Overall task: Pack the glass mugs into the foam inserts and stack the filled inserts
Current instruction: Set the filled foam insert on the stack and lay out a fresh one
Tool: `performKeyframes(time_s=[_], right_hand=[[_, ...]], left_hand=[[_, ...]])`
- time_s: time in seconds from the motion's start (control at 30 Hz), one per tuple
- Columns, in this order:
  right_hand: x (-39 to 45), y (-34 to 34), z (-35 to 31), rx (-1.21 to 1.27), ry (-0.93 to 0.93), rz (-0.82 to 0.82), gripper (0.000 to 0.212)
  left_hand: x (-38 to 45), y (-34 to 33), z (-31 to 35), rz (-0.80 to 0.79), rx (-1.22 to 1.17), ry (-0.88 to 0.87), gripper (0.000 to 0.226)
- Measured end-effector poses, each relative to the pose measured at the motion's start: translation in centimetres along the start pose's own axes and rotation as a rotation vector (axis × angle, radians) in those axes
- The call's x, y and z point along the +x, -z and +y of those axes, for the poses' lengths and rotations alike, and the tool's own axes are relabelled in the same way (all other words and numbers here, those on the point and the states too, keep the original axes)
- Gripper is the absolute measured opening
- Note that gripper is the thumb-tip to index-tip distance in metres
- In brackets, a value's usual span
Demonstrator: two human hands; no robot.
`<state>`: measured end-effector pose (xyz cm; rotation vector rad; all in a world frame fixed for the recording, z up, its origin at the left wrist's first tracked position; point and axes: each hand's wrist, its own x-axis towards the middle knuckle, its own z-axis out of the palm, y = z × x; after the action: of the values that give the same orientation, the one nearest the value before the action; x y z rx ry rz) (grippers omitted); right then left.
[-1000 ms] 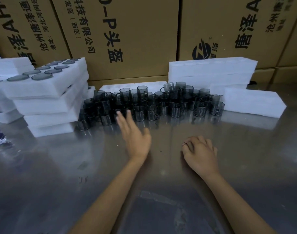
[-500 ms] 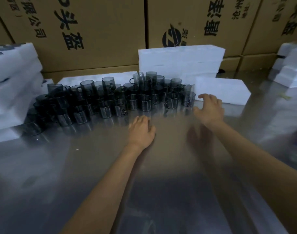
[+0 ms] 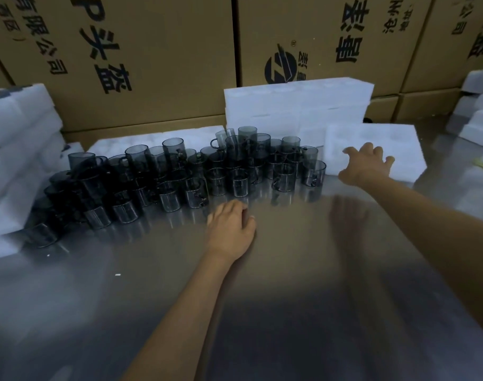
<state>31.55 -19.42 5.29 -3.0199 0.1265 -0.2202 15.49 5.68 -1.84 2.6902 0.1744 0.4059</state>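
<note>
Glass mugs [image 3: 185,177] crowd the bench [image 3: 262,312] mid-frame as the right hand [image 3: 368,166], fingers spread, reaches an empty foam insert [image 3: 372,141]. Left hand [image 3: 230,229] rests loosely curled, empty. Dragging the insert could topple neighbouring mugs.

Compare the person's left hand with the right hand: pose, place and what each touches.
1. The left hand rests on the bare shiny metal table; the right hand reaches onto the flat white foam insert.
2. The left hand's fingers curl under; the right hand's fingers spread open.
3. The left hand sits just in front of the cluster of smoky grey glass mugs; the right hand lies to their right.

Both hold nothing.
</note>
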Motion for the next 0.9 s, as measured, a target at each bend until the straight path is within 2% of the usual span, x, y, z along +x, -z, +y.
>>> performKeyframes(time_s=[0.17, 0.4, 0.47, 0.53, 0.67, 0.73, 0.83, 0.9], right_hand=[[-1.2, -0.8, 1.5, -0.087, -0.008, -0.016, 0.035], [-4.0, 1.4, 1.2, -0.031, 0.050, 0.268, 0.039], [-5.7, 3.3, 0.2, -0.029, 0.133, 0.367, 0.036], [-8.4, 5.0, -1.4, -0.008, 0.270, 0.417, 0.034], [-16.8, 5.9, -5.1, 0.096, 0.625, 0.326, 0.028], [-21.1, 5.6, -6.3, 0.113, 0.768, 0.225, 0.028], [-25.8, 5.0, -7.5, 0.153, 0.889, 0.029, 0.031], [-27.7, 4.8, -8.0, 0.196, 0.915, -0.056, 0.034]], left_hand=[[-0.2, 0.1, 0.0, -0.010, -0.001, -0.011, 0.040], [0.0, 0.0, -0.1, 0.003, -0.052, -0.008, 0.036], [-0.1, 0.2, -0.2, 0.044, -0.171, 0.024, 0.028], [-0.6, 0.8, -0.3, 0.121, -0.444, 0.112, 0.017], [-1.8, 3.0, -0.6, 0.324, -1.123, 0.369, 0.026], [-2.6, 3.8, -1.0, 0.374, -1.361, 0.473, 0.029], [-4.3, 4.8, -2.2, 0.413, -1.499, 0.510, 0.046], [-5.7, 5.9, -2.9, 0.384, -1.482, 0.493, 0.043]])
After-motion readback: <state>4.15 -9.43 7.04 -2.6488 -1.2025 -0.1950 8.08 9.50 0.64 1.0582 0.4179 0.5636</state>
